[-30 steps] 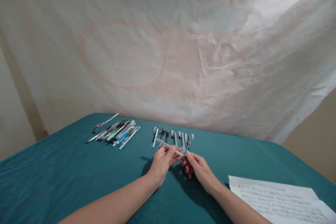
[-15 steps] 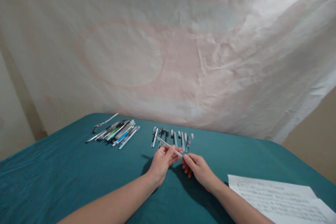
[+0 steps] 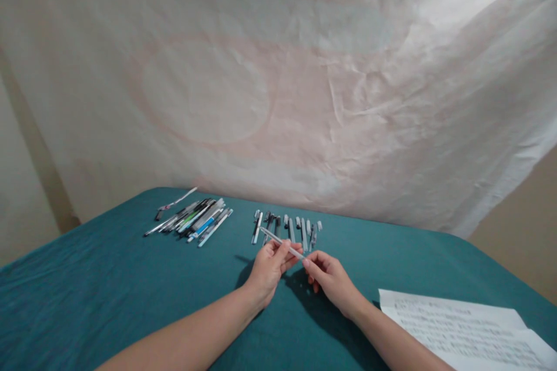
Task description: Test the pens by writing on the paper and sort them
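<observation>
A slim, pale pen [image 3: 274, 236] is held slanting above the table, its far end pointing up and left. My left hand [image 3: 268, 269] is closed on its middle, thumb on top. At the near end, my right hand [image 3: 327, 275] pinches the tip between thumb and forefinger; the very end is hidden by the fingers. Just beyond my hands lies a row of pen parts: a white-barrelled pen [image 3: 256, 228], dark caps and barrels [image 3: 277, 224], grey barrels [image 3: 304, 235] and a small clear cap [image 3: 319, 225].
To the left lies a heap of pens [image 3: 191, 220], with a white strip or cord [image 3: 178, 202] behind it. Sheets of handwritten paper [image 3: 456, 324] rest at the right front. A teal cloth [image 3: 130, 301] covers the table, and a pale hanging sheet [image 3: 278, 98] stands behind.
The fingers of my right hand have curled in slightly at the pen's near end. My left hand and the pen stay nearly still; the view has shifted a touch.
</observation>
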The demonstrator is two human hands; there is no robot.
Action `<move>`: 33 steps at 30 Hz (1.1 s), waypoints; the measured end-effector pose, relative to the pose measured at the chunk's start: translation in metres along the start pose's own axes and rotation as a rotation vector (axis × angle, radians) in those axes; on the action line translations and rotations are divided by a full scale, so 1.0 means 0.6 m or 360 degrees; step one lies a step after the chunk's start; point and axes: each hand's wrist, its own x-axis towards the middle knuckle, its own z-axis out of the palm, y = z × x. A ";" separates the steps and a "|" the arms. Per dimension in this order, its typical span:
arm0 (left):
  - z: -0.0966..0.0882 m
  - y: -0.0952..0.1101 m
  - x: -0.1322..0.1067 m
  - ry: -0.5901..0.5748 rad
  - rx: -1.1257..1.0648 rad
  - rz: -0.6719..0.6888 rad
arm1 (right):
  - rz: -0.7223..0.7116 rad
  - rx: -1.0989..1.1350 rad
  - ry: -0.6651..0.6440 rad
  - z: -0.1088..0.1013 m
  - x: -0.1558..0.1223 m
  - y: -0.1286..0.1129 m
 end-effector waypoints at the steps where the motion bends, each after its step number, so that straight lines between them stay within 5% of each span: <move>1: 0.000 0.000 0.000 0.0003 0.0001 0.0000 | 0.0023 0.0036 -0.0009 0.000 0.000 -0.001; 33: -0.003 0.004 -0.001 0.0099 0.0050 0.0038 | 0.0035 0.0141 -0.0017 0.004 -0.008 -0.015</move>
